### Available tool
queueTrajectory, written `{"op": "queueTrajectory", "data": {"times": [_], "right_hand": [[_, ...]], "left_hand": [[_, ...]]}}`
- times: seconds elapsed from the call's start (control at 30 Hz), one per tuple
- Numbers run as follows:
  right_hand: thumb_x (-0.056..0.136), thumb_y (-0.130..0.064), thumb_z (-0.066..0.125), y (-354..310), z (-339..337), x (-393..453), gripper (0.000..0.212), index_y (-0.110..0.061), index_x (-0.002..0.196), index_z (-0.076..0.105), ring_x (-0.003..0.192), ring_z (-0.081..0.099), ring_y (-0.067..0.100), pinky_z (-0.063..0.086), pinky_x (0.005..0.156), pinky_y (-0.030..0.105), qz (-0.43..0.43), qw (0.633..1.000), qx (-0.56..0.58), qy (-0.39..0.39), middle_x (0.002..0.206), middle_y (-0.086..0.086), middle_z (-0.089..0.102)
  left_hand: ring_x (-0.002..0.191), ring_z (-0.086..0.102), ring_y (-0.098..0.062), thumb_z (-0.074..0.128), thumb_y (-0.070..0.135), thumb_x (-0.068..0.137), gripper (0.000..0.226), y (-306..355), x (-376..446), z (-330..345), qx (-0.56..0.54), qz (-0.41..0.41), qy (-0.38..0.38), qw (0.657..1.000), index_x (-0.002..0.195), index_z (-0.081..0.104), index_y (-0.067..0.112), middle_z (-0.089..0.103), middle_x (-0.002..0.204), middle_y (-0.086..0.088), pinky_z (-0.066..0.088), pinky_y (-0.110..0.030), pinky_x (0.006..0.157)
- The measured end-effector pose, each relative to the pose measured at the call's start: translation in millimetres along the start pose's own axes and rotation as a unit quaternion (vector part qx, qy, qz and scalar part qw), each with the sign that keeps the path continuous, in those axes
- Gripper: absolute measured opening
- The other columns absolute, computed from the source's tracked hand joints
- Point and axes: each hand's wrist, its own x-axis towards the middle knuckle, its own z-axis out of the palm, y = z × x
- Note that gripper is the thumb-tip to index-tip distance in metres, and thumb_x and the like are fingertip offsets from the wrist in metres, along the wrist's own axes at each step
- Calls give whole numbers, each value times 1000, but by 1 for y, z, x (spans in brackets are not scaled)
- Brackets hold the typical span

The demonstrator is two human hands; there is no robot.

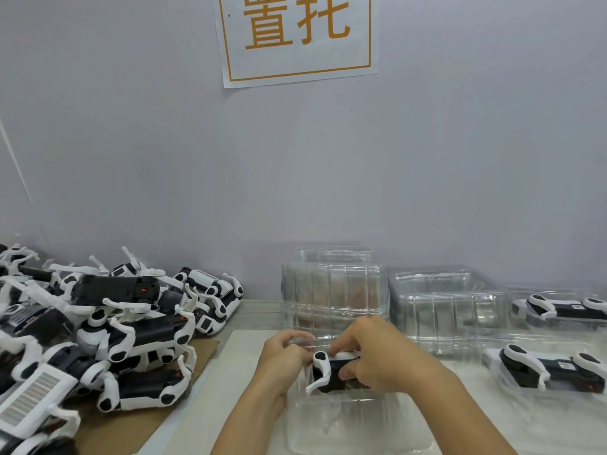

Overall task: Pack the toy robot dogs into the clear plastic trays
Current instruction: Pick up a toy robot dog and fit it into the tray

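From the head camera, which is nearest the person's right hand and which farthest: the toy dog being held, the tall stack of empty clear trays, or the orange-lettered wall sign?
1. Toy dog, in the right hand.
2. Stack of empty trays, just behind the hands.
3. Wall sign, high up.

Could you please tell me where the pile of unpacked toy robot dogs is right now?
The pile of toy robot dogs lies on the person's left, beside the stack of empty clear trays.
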Motion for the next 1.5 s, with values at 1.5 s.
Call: {"op": "queueTrajectory", "data": {"times": [1.5], "right_hand": [[86, -28, 77, 13, -15, -11, 17, -29, 103, 77, 100, 60, -1, 48, 88, 20, 34, 994, 106, 21, 111, -17, 69]], "left_hand": [[94, 71, -29, 64, -14, 70, 34, -7, 9, -1, -1, 22, -5, 1000, 93, 73, 8, 76, 97, -14, 55, -39, 90]]}}
